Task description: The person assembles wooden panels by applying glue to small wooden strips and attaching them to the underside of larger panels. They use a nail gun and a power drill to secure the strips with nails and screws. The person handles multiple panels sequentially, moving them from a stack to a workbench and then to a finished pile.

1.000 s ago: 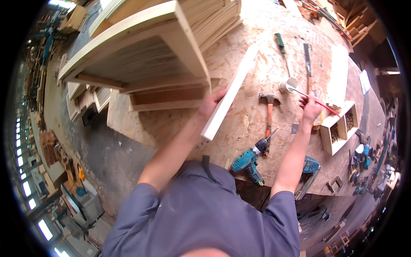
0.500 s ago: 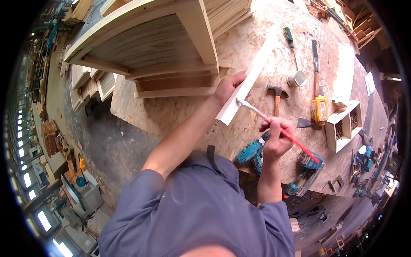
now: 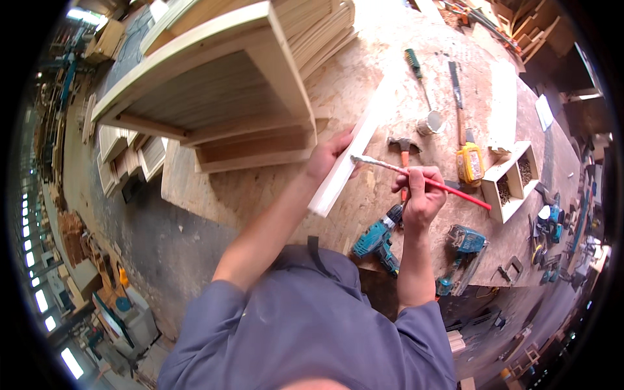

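Note:
My left hand (image 3: 329,156) is closed around a long pale wooden strip (image 3: 365,130), which slants from near my waist up toward the far side of the workbench. In my right hand (image 3: 421,195) is a thin brush with a red handle (image 3: 469,197), held in a pencil-like pinch. Its whitened tip touches the strip's face just beside my left hand. A white-smeared cup (image 3: 430,123) stands beyond the right hand, close to a green-handled screwdriver (image 3: 412,61). The claw hammer (image 3: 405,145) lies behind the brush.
A wooden cabinet frame (image 3: 214,97) stands on the workbench (image 3: 260,195) at left. A teal drill (image 3: 376,239) and teal nailer (image 3: 467,240) lie near the front edge. To the right are a yellow container (image 3: 469,164), a chisel-like tool (image 3: 457,88) and a divided wooden box (image 3: 506,179) of fasteners.
The brush tip has moved farther up the strip, away from its near end, and the handle lies flatter. The whole view has shifted slightly. Both hands keep their holds.

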`<state>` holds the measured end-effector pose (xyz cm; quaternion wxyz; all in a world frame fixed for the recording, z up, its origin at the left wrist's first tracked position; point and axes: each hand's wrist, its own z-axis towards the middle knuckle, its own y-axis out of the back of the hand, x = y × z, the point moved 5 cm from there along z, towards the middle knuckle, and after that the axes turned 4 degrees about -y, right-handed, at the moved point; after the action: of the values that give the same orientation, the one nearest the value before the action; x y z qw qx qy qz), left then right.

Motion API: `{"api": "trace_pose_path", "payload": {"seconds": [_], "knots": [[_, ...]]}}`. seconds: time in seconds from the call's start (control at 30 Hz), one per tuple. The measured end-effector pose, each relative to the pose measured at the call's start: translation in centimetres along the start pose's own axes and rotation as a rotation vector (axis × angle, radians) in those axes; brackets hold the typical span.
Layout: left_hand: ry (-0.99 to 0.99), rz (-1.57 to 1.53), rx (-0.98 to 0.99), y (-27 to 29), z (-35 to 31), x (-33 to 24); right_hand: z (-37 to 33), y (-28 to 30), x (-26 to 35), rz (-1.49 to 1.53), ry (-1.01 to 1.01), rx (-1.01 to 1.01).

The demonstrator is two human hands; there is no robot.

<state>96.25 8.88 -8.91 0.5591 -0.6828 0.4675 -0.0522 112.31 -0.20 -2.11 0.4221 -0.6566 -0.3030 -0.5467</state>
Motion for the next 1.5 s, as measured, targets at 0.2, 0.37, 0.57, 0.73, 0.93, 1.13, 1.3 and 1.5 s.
{"api": "trace_pose_path", "payload": {"seconds": [0.2,0.37,0.57,0.73,0.93,1.13,1.3,1.5], "knots": [[0.11,-0.037,0.091,-1.5,-3.4,0.0,6.2,2.2,0.5,0.03,0.056,-0.098],[0.143,0.001,0.075,-2.3,-5.7,0.1,10.5,4.7,1.5,-0.072,0.134,-0.211],[0.16,-0.058,0.241,-2.0,-6.7,0.3,13.1,6.2,2.0,-0.18,0.283,-0.231],[0.128,0.118,0.036,-2.2,-6.2,0.2,8.2,2.4,2.9,-0.49,0.642,-0.082],[0.096,0.073,0.013,-1.1,-4.1,0.1,-1.3,-1.9,3.3,-0.583,0.796,0.11],[0.102,0.059,0.15,-0.9,-4.2,0.2,-1.0,0.3,2.1,-0.123,0.169,0.091],[0.137,0.197,0.11,-1.3,-5.5,0.2,6.9,6.9,1.7,-0.241,0.285,-0.278],[-0.022,0.715,0.058,0.0,-7.9,-1.7,13.4,12.2,-0.7,-0.889,0.273,-0.478]]}}
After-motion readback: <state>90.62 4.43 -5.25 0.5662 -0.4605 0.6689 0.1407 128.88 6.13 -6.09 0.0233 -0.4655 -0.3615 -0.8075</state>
